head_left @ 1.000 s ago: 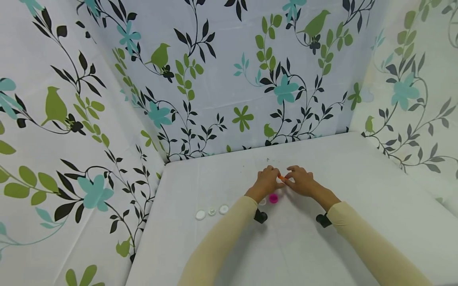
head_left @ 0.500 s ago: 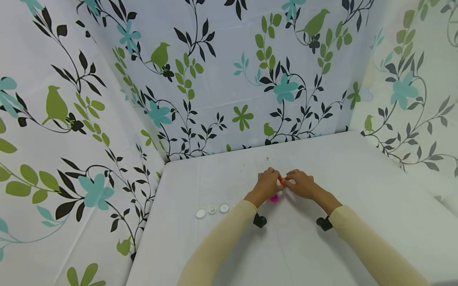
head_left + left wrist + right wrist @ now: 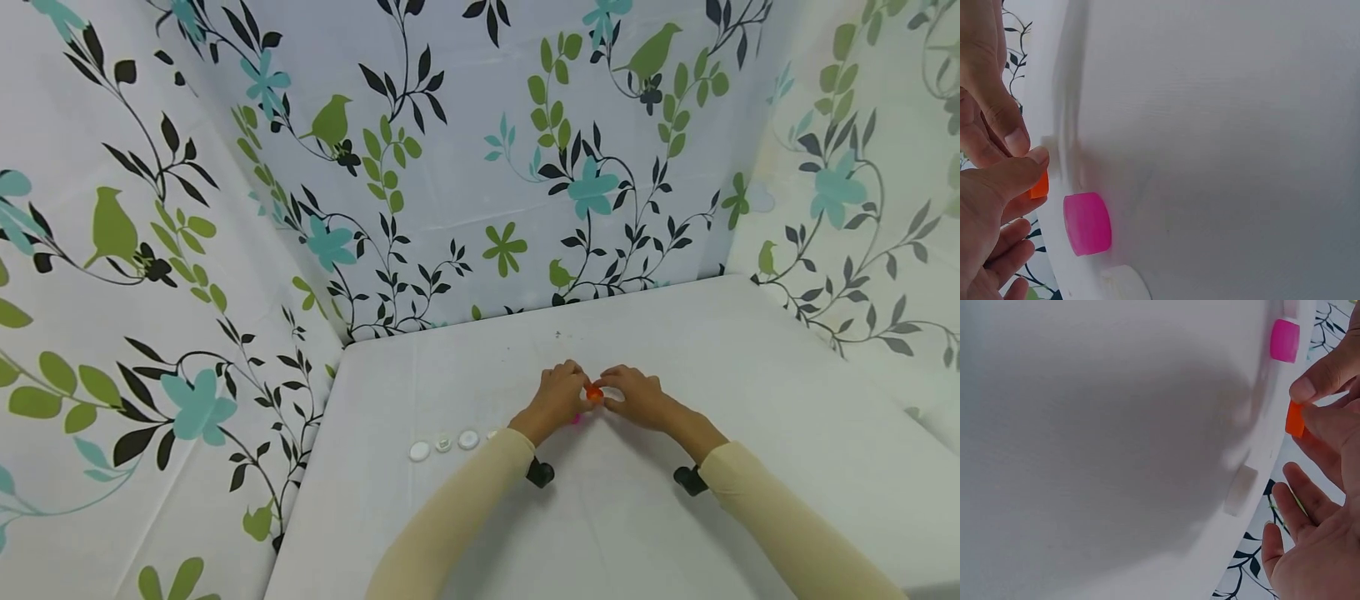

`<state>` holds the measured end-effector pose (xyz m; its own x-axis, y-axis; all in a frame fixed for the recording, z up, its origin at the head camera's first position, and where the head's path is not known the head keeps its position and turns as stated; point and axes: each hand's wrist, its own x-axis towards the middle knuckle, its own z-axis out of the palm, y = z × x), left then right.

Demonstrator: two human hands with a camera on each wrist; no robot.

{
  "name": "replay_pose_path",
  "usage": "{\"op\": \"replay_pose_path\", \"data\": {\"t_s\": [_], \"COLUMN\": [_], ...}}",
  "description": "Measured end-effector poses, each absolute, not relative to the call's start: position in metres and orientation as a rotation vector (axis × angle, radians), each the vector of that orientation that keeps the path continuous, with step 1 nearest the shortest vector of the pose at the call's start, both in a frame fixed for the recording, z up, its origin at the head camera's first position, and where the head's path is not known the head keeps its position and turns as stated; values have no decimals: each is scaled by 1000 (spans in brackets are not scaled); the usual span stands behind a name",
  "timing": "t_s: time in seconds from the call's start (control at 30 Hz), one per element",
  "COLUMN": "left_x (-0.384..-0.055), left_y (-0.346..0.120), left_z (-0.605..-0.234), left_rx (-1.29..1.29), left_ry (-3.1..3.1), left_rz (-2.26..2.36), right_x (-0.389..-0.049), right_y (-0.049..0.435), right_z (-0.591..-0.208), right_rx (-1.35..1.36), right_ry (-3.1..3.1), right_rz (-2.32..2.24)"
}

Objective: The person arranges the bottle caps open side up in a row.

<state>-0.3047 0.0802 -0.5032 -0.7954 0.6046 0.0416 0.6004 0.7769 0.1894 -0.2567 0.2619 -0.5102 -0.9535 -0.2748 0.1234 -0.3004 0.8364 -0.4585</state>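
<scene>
An orange bottle cap is held between both hands, just above the white table. My left hand pinches it from the left; in the left wrist view the thumb lies over the orange edge. From the right side my right hand pinches the same cap, its other fingers spread apart in the right wrist view. A pink cap stands on the table near the left hand, mostly hidden by it in the head view. Beside the pink one sits a white cap, cut off by the frame.
Several white caps, including one round cap, lie in a row left of the left forearm. A pale, blurry piece rests on the table near the right hand. Patterned cloth hangs behind and beside the table.
Both hands have come slightly nearer to the person with the orange cap, which has turned and shows a rounder face. The pink cap is now more covered by the left hand.
</scene>
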Motion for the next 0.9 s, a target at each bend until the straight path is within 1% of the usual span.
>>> {"op": "replay_pose_path", "data": {"t_s": [0.6,0.9], "left_x": [-295,-296], "left_y": [76,78], "left_z": [-513,-518], "left_rx": [1122,1139], "left_ry": [3005,3040], "left_rz": [137,44], "right_x": [-253,-250], "right_y": [260,258], "right_z": [-528,-525], "right_rx": [489,470], "right_ry": [-2939,-2922], "right_rz": [665,637]}}
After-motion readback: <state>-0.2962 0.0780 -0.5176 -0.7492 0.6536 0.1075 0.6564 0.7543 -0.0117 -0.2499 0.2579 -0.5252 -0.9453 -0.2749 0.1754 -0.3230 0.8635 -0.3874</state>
